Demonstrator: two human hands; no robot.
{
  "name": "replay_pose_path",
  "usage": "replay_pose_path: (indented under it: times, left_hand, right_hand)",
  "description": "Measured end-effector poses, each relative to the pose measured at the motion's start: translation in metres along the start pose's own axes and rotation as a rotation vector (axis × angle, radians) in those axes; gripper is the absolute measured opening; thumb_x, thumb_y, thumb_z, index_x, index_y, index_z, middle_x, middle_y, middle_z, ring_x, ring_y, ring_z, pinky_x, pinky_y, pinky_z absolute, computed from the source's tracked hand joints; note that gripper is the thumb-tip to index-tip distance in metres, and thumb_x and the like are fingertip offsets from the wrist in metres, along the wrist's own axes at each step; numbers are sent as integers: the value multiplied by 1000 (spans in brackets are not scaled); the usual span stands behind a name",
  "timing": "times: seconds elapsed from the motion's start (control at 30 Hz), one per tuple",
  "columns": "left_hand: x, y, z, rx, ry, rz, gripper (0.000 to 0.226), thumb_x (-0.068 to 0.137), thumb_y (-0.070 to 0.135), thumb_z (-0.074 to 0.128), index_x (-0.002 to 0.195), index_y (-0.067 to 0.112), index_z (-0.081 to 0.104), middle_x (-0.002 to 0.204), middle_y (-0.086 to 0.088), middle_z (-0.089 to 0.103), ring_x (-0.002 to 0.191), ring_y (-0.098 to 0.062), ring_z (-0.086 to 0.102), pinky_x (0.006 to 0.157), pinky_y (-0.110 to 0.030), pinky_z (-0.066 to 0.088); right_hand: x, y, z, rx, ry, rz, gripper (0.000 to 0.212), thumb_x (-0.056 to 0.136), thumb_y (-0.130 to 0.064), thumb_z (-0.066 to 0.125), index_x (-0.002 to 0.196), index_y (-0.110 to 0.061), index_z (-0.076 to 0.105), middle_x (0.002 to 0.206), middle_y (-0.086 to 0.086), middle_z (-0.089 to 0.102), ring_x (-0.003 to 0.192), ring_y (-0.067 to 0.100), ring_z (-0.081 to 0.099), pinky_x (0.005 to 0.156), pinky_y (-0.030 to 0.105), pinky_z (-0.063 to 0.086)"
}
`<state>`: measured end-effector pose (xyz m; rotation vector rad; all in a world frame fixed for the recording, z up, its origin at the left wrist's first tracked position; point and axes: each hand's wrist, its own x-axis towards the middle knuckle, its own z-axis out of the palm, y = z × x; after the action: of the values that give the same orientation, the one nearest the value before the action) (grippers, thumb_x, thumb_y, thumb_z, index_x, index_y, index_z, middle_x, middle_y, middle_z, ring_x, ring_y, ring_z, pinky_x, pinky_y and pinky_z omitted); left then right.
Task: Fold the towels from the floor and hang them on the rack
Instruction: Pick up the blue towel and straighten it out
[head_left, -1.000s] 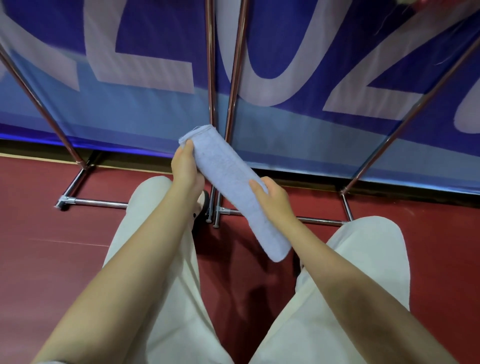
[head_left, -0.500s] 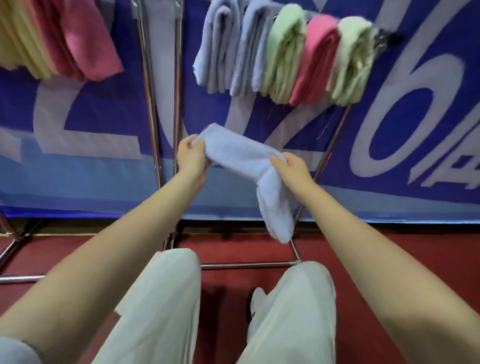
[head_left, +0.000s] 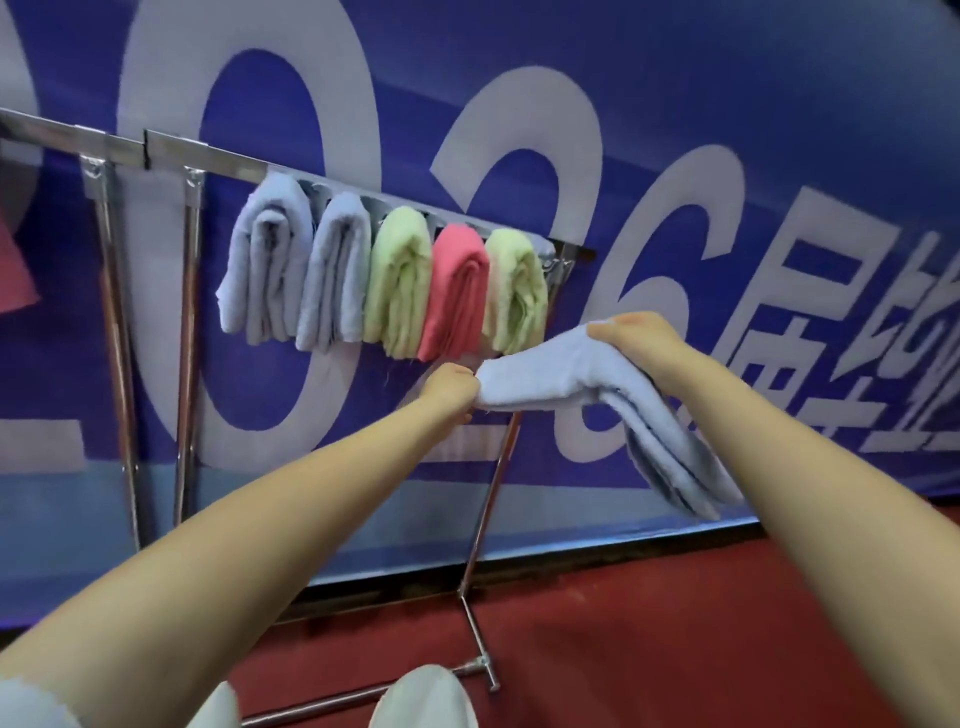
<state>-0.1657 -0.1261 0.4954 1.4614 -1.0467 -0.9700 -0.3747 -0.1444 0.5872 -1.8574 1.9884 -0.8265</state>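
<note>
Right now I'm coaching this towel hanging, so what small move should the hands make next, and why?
Probably lift the folded blue towel up and over the rack bar. The left hand grips one end, the right hand holds the bend, and the towel sits below the bar. Five towels already hang there, the light green one last on the right; a free spot isn't plainly visible there, while the bar's left stretch is bare.
</note>
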Motion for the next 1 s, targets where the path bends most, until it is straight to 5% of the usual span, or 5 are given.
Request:
replay_pose_path:
  times: [0.17,0.33,0.47,0.63,1.0]
  left_hand:
    - [25,48,38,53,29,212,20,84,7,44,84,8,64,105,-25,67,102,-41,62,84,-43,54]
    - [63,90,68,83,-73,407,33,94,12,42,120,14,62,122,-7,64,112,-25,59,91,-28,45]
    - [92,108,79,46,-180,492,40,91,29,37,123,14,57,120,-10,64,111,-28,60,90,-34,46]
    - [125,106,87,-7,-69,429,53,102,24,32,153,18,19,155,-11,31,140,-28,34,114,-35,27]
    - [140,92,86,1,67,401,40,104,27,31,129,2,51,131,-20,56,122,-35,51,104,-43,38]
  right_hand:
    - [52,-32,-40,111,-66,-297,21,87,-25,56,73,-10,63,71,3,63,65,16,59,57,27,46]
    - [122,-44,-25,124,1,-320,24,87,-26,56,86,-5,67,81,8,67,73,18,60,63,30,47]
    - [161,-58,-16,100,-13,-487,20,89,-26,55,96,-15,70,93,0,70,87,13,64,71,27,50]
    - [184,-83,-2,73,-102,-683,17,92,-23,56,99,-19,70,95,-8,70,88,1,64,70,17,48]
    - [229,-115,31,211,-187,-580,13,88,-22,64,96,-15,70,96,0,69,91,16,64,71,22,49]
